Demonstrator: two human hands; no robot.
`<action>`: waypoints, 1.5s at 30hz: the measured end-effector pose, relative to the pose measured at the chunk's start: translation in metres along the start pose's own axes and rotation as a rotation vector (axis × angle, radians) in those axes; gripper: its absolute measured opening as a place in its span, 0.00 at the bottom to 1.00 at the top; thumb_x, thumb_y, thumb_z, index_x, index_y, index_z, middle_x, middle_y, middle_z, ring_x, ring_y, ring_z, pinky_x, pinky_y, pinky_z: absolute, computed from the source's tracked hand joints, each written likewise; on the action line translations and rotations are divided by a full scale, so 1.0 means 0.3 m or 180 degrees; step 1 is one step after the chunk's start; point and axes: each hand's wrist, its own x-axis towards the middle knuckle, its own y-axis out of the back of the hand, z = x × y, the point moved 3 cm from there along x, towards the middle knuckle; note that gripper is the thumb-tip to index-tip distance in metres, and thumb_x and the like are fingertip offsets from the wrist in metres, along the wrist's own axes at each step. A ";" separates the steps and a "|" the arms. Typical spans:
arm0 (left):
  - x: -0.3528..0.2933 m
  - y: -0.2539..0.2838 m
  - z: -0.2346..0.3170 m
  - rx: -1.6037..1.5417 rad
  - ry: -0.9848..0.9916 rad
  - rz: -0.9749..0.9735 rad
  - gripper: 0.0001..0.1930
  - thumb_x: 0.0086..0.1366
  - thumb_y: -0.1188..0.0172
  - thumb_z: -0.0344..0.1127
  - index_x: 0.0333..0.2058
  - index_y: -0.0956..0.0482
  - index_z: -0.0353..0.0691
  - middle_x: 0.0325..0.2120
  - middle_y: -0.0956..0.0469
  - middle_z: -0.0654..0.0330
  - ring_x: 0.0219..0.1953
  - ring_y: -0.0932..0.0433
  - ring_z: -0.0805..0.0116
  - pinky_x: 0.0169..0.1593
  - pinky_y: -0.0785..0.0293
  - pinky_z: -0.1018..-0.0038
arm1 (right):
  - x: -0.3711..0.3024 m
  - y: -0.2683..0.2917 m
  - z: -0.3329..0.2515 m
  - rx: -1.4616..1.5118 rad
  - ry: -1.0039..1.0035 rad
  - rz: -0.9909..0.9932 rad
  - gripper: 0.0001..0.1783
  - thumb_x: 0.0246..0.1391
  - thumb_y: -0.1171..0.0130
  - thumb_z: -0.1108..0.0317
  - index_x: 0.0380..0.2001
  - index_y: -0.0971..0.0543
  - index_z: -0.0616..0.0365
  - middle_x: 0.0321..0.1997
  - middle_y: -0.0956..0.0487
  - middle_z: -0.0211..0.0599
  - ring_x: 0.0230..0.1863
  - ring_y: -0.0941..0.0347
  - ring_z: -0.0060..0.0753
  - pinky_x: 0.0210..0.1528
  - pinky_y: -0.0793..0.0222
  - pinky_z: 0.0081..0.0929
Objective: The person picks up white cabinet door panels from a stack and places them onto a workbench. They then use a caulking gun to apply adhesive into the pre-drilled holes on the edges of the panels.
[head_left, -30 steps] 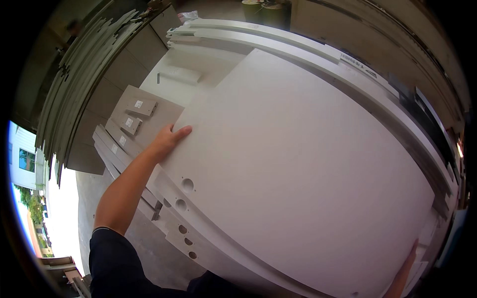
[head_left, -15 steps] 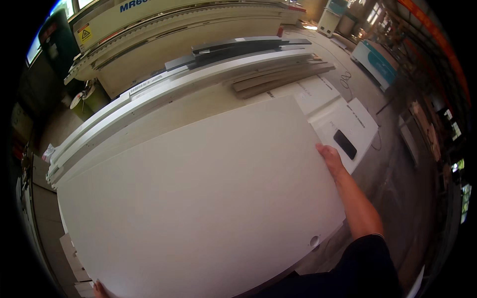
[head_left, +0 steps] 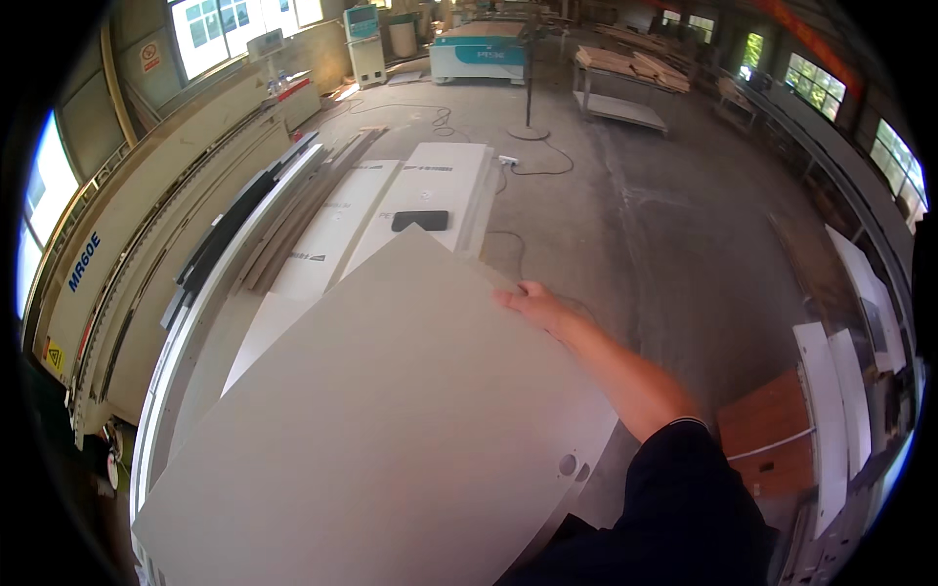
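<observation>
A large pale grey flat panel (head_left: 381,410) spans the lower middle of the view, one corner pointing away from me. My right hand (head_left: 532,305) is closed on its far right edge, fingers over the top face. Near the panel's right-hand near edge are two round hinge holes (head_left: 567,464), close together. Just beyond the far corner, a black phone (head_left: 420,221) lies on white printed boards (head_left: 445,161). My left hand is out of view.
Brown strips (head_left: 308,210) and long white and dark profiles (head_left: 220,234) lie along the left, beside a long machine (head_left: 147,225). Cables (head_left: 547,168) trail over the floor around a pole stand (head_left: 529,131). White panels (head_left: 826,430) lean at the right near a brown board (head_left: 772,430).
My view has swung to the right, and the panel now points its corner toward the phone. My right hand keeps its hold on the edge; my left hand has left the view.
</observation>
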 end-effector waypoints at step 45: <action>-1.971 -2.979 0.413 0.1781 -0.1929 -0.5920 0.35 0.56 0.40 0.44 0.56 0.40 0.27 0.51 0.32 0.47 0.53 0.33 0.59 0.57 0.41 0.70 | -2.918 0.937 1.016 0.1784 -0.1757 0.7131 0.20 0.53 0.42 0.51 0.28 0.26 0.59 0.26 0.27 0.30 0.28 0.33 0.21 0.31 0.37 0.21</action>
